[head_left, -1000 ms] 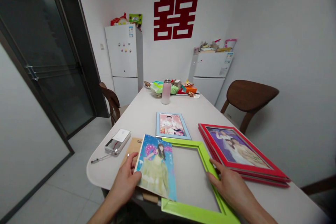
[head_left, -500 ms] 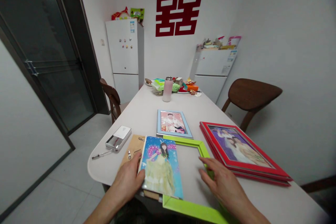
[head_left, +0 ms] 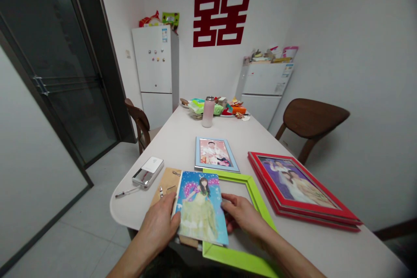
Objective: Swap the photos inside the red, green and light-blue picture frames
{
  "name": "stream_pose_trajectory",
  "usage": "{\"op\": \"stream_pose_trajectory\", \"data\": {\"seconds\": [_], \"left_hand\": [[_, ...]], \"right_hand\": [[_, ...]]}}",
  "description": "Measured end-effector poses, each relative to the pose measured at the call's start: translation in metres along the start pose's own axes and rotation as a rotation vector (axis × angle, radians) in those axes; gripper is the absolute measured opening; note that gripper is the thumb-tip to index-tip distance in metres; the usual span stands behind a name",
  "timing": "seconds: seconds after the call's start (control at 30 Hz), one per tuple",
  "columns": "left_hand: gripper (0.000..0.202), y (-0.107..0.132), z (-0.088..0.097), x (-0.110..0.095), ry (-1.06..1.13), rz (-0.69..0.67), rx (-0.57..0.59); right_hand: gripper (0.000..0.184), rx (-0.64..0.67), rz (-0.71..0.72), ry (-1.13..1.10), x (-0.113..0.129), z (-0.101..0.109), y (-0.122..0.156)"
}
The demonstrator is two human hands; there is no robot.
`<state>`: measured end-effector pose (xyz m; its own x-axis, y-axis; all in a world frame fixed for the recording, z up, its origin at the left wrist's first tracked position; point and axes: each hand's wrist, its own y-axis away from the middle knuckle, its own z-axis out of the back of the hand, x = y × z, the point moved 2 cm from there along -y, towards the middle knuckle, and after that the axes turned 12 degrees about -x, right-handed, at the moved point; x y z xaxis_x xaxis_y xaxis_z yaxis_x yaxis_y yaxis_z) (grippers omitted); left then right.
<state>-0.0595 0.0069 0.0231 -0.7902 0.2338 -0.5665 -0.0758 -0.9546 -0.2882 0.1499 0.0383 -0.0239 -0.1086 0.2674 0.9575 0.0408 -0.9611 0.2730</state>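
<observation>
A photo print (head_left: 200, 213) of a figure in a pale green gown lies over a brown backing board (head_left: 172, 175) and the left part of a lime green picture frame (head_left: 257, 192). My left hand (head_left: 163, 217) grips the print's left edge, thumb on top and fingers beneath. At the print's right edge is my right hand (head_left: 243, 215), its thumb and fingers curved around that edge; some fingertips are hidden below it. The right forearm crosses over the green frame's opening.
Behind the green frame lies a blue framed picture (head_left: 197, 154). Red framed pictures (head_left: 325, 215) are stacked at the right. A white and silver device (head_left: 148, 173) and a pen (head_left: 127, 192) lie at the left. Farther back stands a pink bottle (head_left: 208, 112) before assorted packages (head_left: 237, 109).
My right hand has moved left from the green frame's right side to the photo print's right edge. The left hand keeps its hold, and the print has barely shifted.
</observation>
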Motion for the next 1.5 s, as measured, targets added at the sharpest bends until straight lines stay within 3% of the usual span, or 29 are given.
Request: {"op": "stream_pose_trajectory", "data": {"seconds": [0.33,0.53,0.7,0.83,0.97,1.03,1.1,1.23,1.37,1.5], "left_hand": [[0.037,0.003,-0.004,-0.002,-0.147,-0.019,-0.015],[0.049,0.016,-0.018,-0.015,-0.043,-0.200,0.028],[0.064,0.022,-0.036,-0.031,-0.022,-0.306,0.115],[0.065,0.013,-0.044,-0.037,-0.029,-0.388,-0.006],[0.053,0.004,-0.041,-0.042,0.165,-0.482,-0.158],[0.045,0.000,-0.036,-0.047,0.347,-0.401,-0.235],[0.037,-0.002,-0.033,-0.054,0.563,-0.197,-0.298],[0.032,0.000,-0.040,-0.072,1.042,0.222,-0.254],[0.040,0.001,-0.048,-0.078,1.280,0.331,-0.158],[0.055,-0.001,-0.055,-0.061,1.236,0.367,-0.047]], "right_hand": [[0.009,0.000,-0.134,-0.201,0.005,-0.009,0.001],[0.014,-0.049,-0.108,-0.297,0.005,-0.011,0.002],[0.016,-0.113,-0.047,-0.336,0.022,-0.007,0.010],[0.023,-0.135,0.011,-0.309,0.045,-0.004,0.023],[0.034,-0.134,0.094,-0.369,0.062,-0.003,0.034],[0.040,-0.139,0.103,-0.426,0.060,-0.003,0.036],[0.042,-0.188,0.031,-0.456,0.050,-0.003,0.034],[0.033,-0.172,-0.115,-0.580,0.025,-0.009,0.027],[0.031,-0.295,-0.017,-0.691,0.023,0.002,0.025],[0.038,-0.342,-0.057,-0.479,0.029,0.032,0.026]]}}
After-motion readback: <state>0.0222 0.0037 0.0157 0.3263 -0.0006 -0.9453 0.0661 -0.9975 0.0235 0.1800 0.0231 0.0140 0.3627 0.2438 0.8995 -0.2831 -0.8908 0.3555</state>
